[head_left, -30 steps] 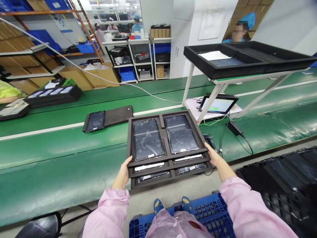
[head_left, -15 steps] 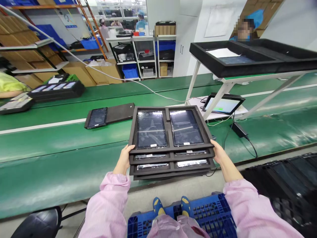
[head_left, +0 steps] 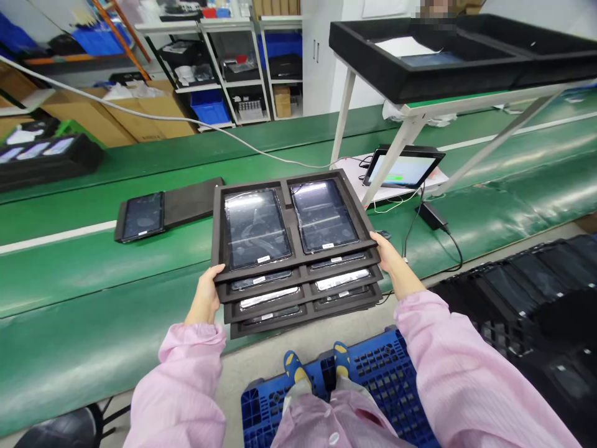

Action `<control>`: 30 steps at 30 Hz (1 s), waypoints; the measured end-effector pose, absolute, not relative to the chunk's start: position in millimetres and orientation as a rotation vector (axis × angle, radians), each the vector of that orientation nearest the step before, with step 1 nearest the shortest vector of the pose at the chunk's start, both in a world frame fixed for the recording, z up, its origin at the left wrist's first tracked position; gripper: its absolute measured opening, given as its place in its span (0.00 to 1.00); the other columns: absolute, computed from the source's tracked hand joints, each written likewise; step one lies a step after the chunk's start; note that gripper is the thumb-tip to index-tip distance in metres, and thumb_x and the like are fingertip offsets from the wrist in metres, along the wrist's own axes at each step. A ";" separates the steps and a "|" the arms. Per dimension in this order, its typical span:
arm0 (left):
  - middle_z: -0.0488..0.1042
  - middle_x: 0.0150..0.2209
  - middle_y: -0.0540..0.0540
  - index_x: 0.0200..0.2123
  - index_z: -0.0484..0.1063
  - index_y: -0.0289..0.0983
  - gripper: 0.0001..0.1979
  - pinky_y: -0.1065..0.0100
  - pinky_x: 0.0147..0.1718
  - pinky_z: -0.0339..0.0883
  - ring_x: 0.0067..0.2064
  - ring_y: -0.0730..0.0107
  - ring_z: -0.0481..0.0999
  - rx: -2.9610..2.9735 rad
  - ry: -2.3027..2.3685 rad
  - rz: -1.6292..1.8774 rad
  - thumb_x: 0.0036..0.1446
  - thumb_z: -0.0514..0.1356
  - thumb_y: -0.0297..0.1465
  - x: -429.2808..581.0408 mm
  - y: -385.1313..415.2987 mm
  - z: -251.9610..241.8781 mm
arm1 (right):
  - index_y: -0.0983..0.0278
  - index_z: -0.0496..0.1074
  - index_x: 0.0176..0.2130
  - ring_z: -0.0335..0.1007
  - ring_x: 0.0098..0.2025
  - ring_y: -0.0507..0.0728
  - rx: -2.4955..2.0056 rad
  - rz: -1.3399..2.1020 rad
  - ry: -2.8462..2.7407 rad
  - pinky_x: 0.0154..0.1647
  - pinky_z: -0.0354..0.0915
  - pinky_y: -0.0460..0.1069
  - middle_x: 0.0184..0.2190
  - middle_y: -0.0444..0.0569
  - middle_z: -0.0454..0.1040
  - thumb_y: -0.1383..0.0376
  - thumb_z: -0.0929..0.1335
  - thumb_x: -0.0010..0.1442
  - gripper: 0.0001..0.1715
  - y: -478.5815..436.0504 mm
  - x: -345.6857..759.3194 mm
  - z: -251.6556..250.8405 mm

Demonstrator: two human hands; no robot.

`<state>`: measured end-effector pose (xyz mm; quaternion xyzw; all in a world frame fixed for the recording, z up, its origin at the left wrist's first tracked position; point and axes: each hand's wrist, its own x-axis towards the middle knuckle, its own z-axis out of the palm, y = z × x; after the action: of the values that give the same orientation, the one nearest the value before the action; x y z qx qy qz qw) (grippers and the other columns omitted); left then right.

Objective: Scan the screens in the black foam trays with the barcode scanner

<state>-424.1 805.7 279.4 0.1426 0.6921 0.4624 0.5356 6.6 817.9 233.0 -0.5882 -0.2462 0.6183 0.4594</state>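
Observation:
Between my hands is a tilted stack of black foam trays (head_left: 293,218), several deep and fanned toward me. In the top tray lie two dark tablets, a left tablet (head_left: 256,229) and a right tablet (head_left: 324,216), each with a small white label at its lower edge. My left hand (head_left: 206,292) grips the stack's left side, thumb on the top tray's rim. On the opposite side my right hand (head_left: 390,262) holds the front right corner, thumb over the rim. The fingers under the trays are hidden.
A foam tray (head_left: 193,202) holding one tablet (head_left: 143,215) lies on the green bench (head_left: 140,280). A white-legged stand with black trays (head_left: 420,71) rises at right, above a lit screen (head_left: 403,171). More trays (head_left: 527,286) sit at lower right; a blue pallet (head_left: 382,373) is underfoot.
The view has swung right and down, so the bench and shelves sit further left and higher. The held stack's lower trays show more at the front. Both hands keep hold.

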 end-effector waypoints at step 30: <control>0.79 0.30 0.40 0.48 0.71 0.30 0.25 0.55 0.35 0.74 0.33 0.55 0.79 0.314 1.574 1.162 0.59 0.50 0.43 -421.9 812.4 284.2 | 0.61 0.68 0.43 0.71 0.44 0.64 -1.189 1.511 -0.682 0.42 0.69 0.54 0.38 0.50 0.76 0.54 0.70 0.45 0.27 831.5 3.5 203.0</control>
<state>-421.9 812.4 284.2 0.1327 0.6643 0.4904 0.5482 3.5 831.5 203.0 -0.4965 -0.2848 0.6313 0.5234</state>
